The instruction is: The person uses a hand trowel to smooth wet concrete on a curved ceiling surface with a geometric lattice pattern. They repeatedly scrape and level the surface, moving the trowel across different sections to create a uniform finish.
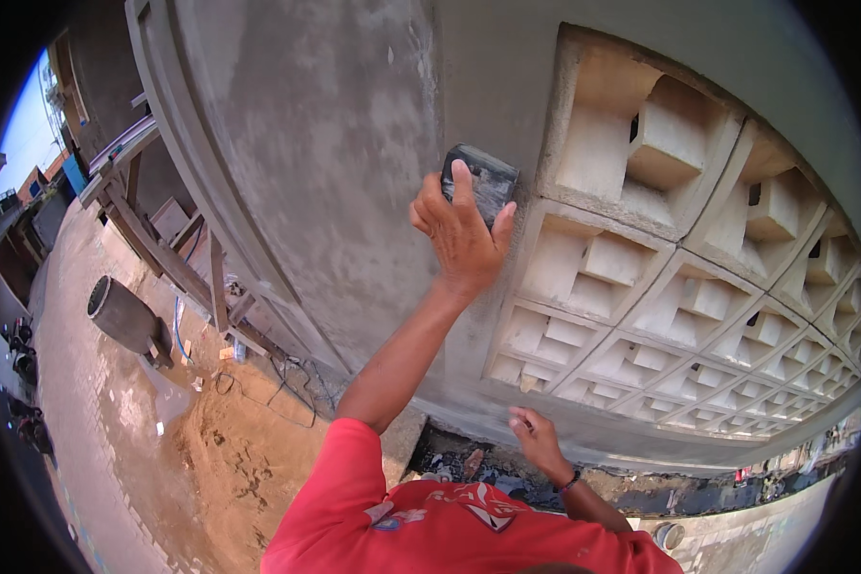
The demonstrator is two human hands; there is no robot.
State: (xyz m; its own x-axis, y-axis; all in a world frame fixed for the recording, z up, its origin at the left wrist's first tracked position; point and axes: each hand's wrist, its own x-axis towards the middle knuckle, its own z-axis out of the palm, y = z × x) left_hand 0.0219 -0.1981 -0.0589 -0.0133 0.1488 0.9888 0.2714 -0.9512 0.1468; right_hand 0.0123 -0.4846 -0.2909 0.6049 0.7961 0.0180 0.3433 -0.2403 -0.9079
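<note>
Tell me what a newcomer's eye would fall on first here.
The pale concrete grille of deep square cells on the right stands out first. Left of it, the person's left hand holds a dark rectangular block at the grey plastered wall. The bright red printed shirt fills the lower centre.

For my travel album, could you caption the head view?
Left fingers hold a dark block against a grey wall beside pale openwork blocks.
</note>
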